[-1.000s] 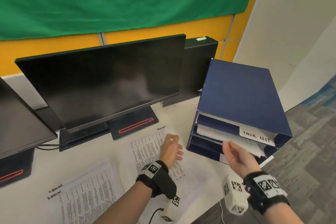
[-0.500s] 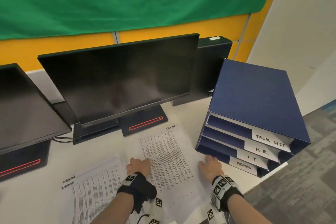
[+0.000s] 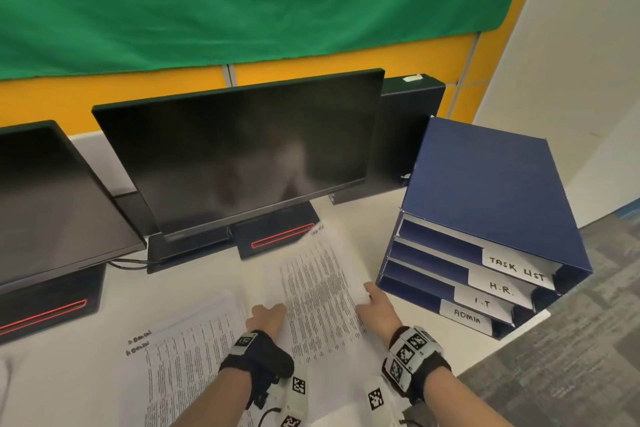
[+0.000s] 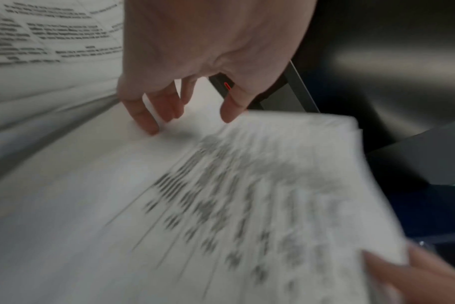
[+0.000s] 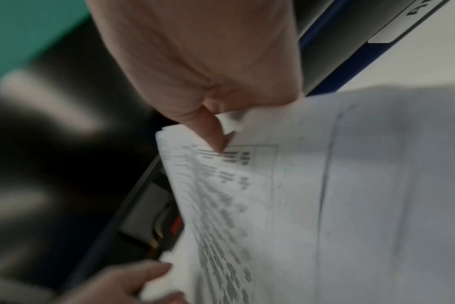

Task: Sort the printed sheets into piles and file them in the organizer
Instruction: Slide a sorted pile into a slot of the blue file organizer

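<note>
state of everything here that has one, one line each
stack of printed sheets: lifted off the desk, held at both side edges
second pile: flat on the desk
left hand: grips the stack's left edge
right hand: pinches its right edge
organizer: four labelled slots, contents not visible
monitors: screens dark

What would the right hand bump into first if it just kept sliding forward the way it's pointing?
Probably the blue organizer. The right hand grips the right edge of a stack of printed sheets and points up toward the organizer's lower front corner, near its bottom trays. It might slip just left of it; depth is hard to judge.
</note>
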A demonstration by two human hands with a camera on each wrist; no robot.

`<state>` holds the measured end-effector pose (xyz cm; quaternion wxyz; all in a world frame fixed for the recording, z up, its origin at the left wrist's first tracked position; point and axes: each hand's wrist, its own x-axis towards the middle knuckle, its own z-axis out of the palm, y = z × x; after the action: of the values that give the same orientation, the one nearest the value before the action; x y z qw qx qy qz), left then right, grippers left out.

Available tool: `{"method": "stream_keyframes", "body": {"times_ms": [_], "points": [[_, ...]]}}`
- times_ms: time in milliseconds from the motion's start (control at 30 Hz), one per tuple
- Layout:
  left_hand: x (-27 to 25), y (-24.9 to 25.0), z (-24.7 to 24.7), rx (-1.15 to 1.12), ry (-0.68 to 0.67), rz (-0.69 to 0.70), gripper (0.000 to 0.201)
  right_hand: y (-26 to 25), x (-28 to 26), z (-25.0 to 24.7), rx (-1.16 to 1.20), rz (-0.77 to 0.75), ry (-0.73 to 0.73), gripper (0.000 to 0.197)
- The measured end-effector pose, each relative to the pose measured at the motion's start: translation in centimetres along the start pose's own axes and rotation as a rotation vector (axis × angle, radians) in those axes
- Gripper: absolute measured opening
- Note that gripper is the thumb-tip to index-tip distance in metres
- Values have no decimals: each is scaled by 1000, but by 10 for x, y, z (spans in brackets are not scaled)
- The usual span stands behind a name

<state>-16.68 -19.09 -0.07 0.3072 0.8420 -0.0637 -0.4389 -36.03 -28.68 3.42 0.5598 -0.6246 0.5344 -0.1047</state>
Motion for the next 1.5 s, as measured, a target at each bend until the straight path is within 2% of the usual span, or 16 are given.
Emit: {"method": "stream_keyframes", "body": {"times_ms": [67, 133, 200, 300, 367, 433, 467, 533, 600, 767, 867, 933, 1000, 1133, 1333, 1500], "points": [[6, -1, -6, -61, 19, 23, 73, -15, -11, -10, 192, -82, -39, 34], [3, 9, -13, -246, -24, 117, 77, -33, -22, -25, 372, -133, -151, 34], [-4, 23, -20, -480, -131, 207, 62, -48, -28, -38, 484, -170, -272, 39], [-18, 44, -31, -640, -297, 293, 34, -64, -28, -49, 512, -187, -386, 45], [-22, 53, -35, -693, -434, 340, 34, -74, -29, -55, 523, -205, -433, 46], [-27, 57, -38, -731, -485, 364, 35, -81, -30, -60, 503, -213, -383, 42], [-27, 59, -40, -742, -451, 401, 36, -83, -30, -62, 451, -212, -302, 38], [-35, 68, -46, -721, -289, 494, 37, -86, -29, -64, 296, -212, -122, 31], [-43, 75, -51, -654, -143, 608, 37, -85, -27, -62, 203, -223, -23, 29], [-72, 86, -51, -527, 133, 895, 33, -79, -14, -41, 186, -309, 210, 37], [-86, 82, -41, -470, 242, 974, 23, -80, -14, -28, 295, -355, 219, 47], [-92, 75, -32, -435, 241, 1014, 17, -82, -17, -25, 393, -393, 159, 42], [-95, 68, -26, -396, 209, 1028, 18, -83, -19, -23, 426, -385, 155, 27], [-92, 57, -18, -393, 180, 1000, 28, -84, -18, -21, 537, -325, 142, 27], [-74, 62, -23, -637, 135, 760, 29, -93, -15, -16, 645, -216, 116, 27], [-56, 63, -25, -703, 29, 595, 31, -90, -15, -5, 452, -138, 130, 31]]}}
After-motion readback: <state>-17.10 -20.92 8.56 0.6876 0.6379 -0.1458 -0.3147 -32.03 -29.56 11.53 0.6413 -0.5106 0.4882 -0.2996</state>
